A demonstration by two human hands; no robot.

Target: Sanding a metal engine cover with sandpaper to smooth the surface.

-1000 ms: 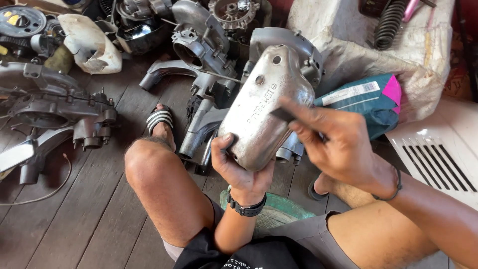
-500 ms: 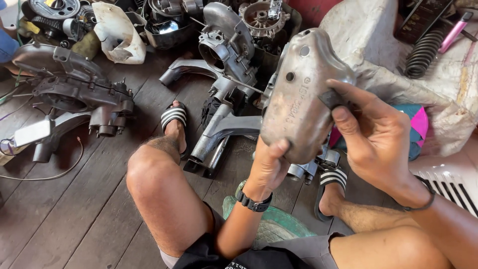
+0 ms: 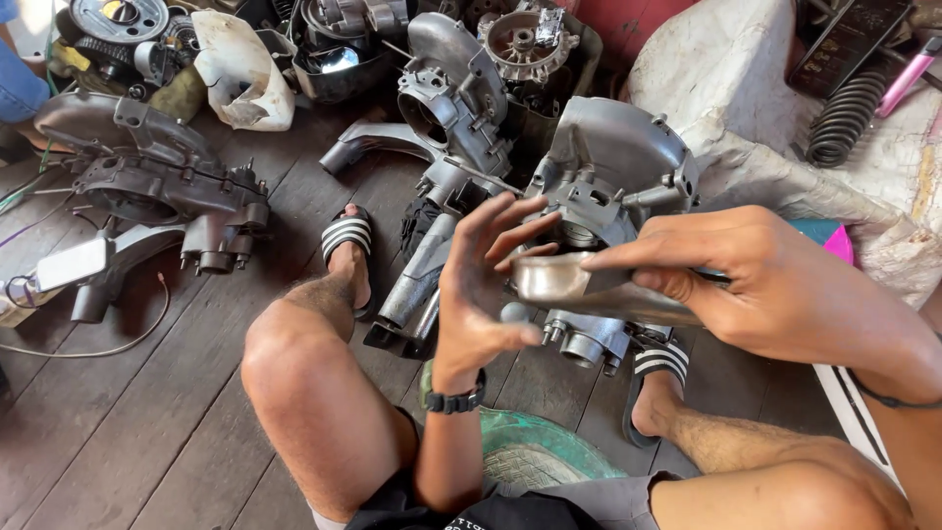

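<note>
Between our knees, above the wooden floor [image 3: 147,442], we hold a grey metal cover [image 3: 589,287] lying flat, its long axis running left to right. Our right hand [image 3: 775,285] pinches its right end, thumb beneath; our left hand [image 3: 486,285] rests spread-fingered against its left end. Behind the right hand sits a teal and pink package [image 3: 829,240].

Teal-and-pink packet [image 3: 827,238] behind right hand [image 3: 775,285]; black card [image 3: 846,41] top right.
</note>
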